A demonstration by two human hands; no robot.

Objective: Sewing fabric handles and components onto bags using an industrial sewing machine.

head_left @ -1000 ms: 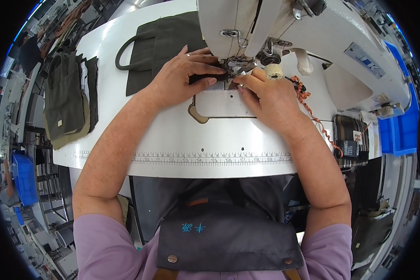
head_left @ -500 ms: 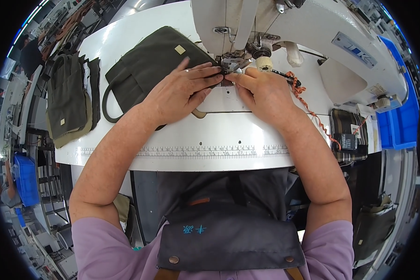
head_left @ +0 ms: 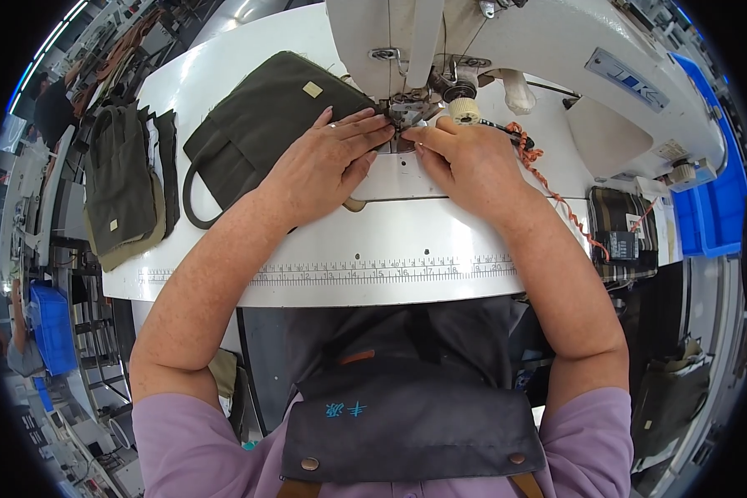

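A dark green fabric bag piece (head_left: 245,112) with a small pale yellow label and a looped handle lies on the white sewing table. Its right end reaches the presser foot (head_left: 407,112) of the sewing machine. My left hand (head_left: 328,162) rests flat on the piece, fingers stretched toward the foot and thumb held apart. Right of the foot is my right hand (head_left: 473,162), its index fingertip close to the needle area and the other fingers curled under. What those curled fingers hold, if anything, is hidden. A tan curved piece (head_left: 354,204) shows beneath my left hand.
The white sewing machine (head_left: 548,50) stands over the table's far right. A stack of similar green pieces (head_left: 124,183) lies at the left. Orange twisted cord (head_left: 548,178) trails beside my right hand, near a plaid item (head_left: 614,216). Blue bin (head_left: 714,216) stands far right.
The view has tilted slightly. Both hands stay beside the presser foot, and the bag piece keeps nearly the same place under my left hand.
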